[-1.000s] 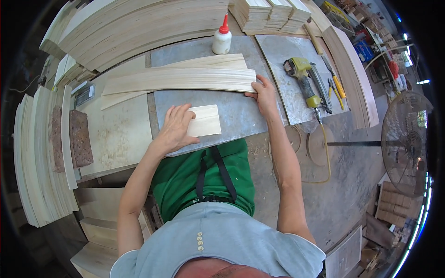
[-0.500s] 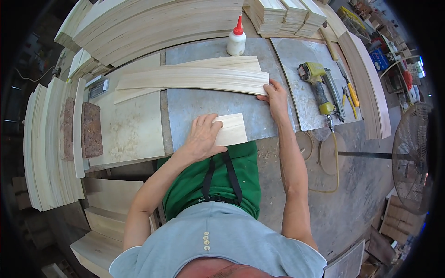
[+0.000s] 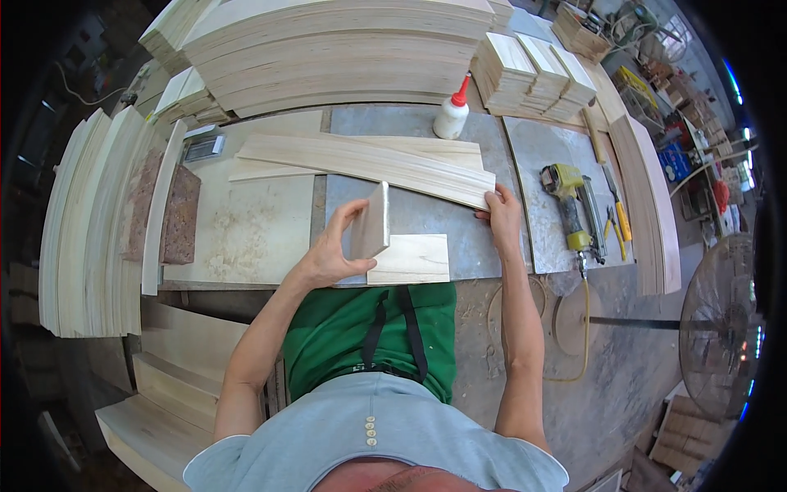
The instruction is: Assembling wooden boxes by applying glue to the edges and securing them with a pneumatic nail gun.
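My left hand (image 3: 329, 252) grips a short wooden board (image 3: 373, 223) between thumb and fingers, tilted up on edge. Beside and partly behind it, a second short board (image 3: 420, 261) lies flat at the table's front edge. My right hand (image 3: 505, 216) pinches the right end of a long thin wooden board (image 3: 393, 170), its thumb on top. That board slants across another long board (image 3: 447, 149), which lies underneath on the table. Behind them a white glue bottle (image 3: 451, 120) with a red nozzle stands upright.
To the right lie a yellow-green nail gun (image 3: 566, 201) with its hose, pliers (image 3: 613, 232) and a yellow-handled tool (image 3: 624, 220). Board stacks (image 3: 344, 61) line the back; more boards (image 3: 90, 230) and a brick (image 3: 182, 215) stand left. A fan (image 3: 721, 312) is at far right.
My left hand has lifted a short board on edge, and another flat one now shows beneath. The long board's right end has swung nearer to me in my right hand. The view has shifted.
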Available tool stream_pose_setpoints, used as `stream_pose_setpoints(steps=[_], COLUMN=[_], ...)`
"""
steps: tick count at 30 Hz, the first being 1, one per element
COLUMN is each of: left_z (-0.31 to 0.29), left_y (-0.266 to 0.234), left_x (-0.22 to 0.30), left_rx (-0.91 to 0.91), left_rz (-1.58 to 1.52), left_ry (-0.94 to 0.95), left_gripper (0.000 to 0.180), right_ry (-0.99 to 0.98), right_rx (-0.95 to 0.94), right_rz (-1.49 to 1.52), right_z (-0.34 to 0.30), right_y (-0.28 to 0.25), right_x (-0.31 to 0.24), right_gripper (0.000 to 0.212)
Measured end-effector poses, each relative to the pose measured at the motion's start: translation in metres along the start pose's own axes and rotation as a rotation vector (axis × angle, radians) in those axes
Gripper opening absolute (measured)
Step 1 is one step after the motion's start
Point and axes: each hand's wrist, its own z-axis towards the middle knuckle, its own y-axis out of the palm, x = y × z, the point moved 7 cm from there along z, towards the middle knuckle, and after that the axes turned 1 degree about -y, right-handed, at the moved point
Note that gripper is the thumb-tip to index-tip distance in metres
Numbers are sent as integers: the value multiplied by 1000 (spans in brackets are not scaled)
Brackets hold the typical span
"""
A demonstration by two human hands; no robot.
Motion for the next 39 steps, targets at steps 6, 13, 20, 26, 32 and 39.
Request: stream_pose_setpoints(steps=[6,13,20,26,32,39], left_z=[0,33,57,126,166,170], left_y=[-9,46,74,26,20,10], left_x=[-4,25,42,17,-28,-31], left_rx=[12,-182,-342,-321,-445,-409], left_rz=[-156,-171,-91,509,983,944], left_ry=[-37,58,134,178,179,174], left_gripper=[94,91,92,90,90,85], right_ry=[-459,-383,-331,-282,-225,-290], right_rx=[-160,-694,-573,-327,-216,-131], right_rz=[-374,2,144,231,168,197], right_z=[-52,-125,-128,-119,-125,-133], right_y=[28,94,62,-2,-38,-45], right_x=[-68,-101,-97,-80,-54,-53], right_gripper=[80,117,113,105,101,97])
